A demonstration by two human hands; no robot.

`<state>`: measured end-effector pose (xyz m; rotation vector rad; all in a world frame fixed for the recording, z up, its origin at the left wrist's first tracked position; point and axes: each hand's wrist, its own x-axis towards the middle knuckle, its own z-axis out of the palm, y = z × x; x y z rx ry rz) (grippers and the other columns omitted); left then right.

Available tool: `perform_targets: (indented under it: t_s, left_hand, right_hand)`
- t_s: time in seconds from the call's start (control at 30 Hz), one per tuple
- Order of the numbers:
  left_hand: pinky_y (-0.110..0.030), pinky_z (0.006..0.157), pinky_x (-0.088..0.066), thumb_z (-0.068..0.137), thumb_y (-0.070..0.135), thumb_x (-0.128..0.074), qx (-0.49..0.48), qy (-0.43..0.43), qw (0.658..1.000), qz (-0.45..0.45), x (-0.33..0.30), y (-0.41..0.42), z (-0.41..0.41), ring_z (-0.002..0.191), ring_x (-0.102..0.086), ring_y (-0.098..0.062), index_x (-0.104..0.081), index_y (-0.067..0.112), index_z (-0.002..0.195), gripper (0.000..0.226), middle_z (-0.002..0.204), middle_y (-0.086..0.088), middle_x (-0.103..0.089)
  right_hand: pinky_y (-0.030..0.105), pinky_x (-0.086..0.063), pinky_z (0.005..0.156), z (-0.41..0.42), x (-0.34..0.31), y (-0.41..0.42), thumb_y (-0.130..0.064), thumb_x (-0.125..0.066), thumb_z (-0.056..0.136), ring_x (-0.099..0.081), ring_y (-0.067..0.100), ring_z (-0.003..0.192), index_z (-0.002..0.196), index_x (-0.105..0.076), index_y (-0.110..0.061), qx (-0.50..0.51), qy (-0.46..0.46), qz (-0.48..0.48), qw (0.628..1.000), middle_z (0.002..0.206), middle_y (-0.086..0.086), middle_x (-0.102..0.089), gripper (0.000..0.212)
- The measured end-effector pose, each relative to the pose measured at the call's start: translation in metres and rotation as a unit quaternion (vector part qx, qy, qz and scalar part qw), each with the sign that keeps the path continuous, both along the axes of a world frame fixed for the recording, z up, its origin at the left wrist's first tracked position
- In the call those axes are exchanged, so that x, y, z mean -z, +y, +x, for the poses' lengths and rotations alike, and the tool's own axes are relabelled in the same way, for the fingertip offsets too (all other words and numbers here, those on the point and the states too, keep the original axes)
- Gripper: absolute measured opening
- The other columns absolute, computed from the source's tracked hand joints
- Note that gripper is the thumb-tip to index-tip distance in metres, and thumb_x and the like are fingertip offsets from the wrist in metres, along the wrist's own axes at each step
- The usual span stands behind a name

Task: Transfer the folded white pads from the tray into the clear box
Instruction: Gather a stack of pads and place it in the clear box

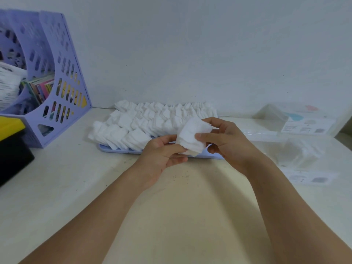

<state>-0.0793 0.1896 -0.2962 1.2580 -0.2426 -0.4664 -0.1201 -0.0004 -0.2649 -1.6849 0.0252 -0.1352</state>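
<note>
Pale tabletop [57, 187] carries a lilac tray [122, 150] heaped with folded white pads [152, 119], against the wall. Both hands, left hand [162, 155] and right hand [226, 141], pinch a small pad stack [192, 136] above the tray's front edge. Right of them sits the clear box [297, 155].

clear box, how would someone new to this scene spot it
Start from the lilac tray of white pads mid-table and look right, past the hands. The clear box lies there, see-through with pads inside, nearer than the other clear container at the wall.
</note>
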Motion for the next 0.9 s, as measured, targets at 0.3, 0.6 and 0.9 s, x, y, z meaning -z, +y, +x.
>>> perform_targets:
  t_s: [0.3, 0.6, 0.9]
  left_hand:
    - [-0.029, 0.084, -0.059, 0.086, 0.011, -0.073, 0.015, -0.033, 0.999, 0.011, 0.001, -0.001, 0.000, 0.104, -0.073, -0.024, -0.065, 0.007, 0.124, 0.039, 0.113, -0.010, -0.075]
    - [-0.032, 0.084, -0.059, 0.087, 0.013, -0.074, -0.005, -0.039, 0.998, 0.052, 0.003, 0.001, 0.002, 0.100, -0.074, -0.023, -0.069, 0.008, 0.117, 0.031, 0.106, -0.009, -0.077]
    - [-0.029, 0.087, -0.059, 0.086, 0.011, -0.072, 0.024, 0.004, 1.000, -0.007, 0.008, -0.004, 0.001, 0.108, -0.071, -0.025, -0.064, 0.005, 0.124, 0.039, 0.118, -0.013, -0.073]
  right_hand:
    - [0.027, -0.043, 0.061, 0.002, 0.004, -0.002, -0.005, -0.075, 0.087, -0.059, 0.019, 0.074, 0.113, -0.071, -0.009, -0.002, 0.001, 0.013, 1.000, 0.093, 0.014, -0.073, 0.026]
    - [0.002, -0.038, 0.076, 0.006, 0.013, 0.007, -0.004, -0.077, 0.079, -0.053, -0.013, 0.092, 0.114, -0.072, -0.022, 0.079, -0.219, -0.321, 0.918, 0.114, -0.013, -0.062, 0.040]
    - [0.021, -0.054, 0.080, 0.010, 0.017, 0.003, -0.007, -0.084, 0.078, -0.065, 0.006, 0.086, 0.110, -0.072, -0.019, 0.058, -0.147, -0.154, 0.975, 0.105, -0.009, -0.071, 0.036]
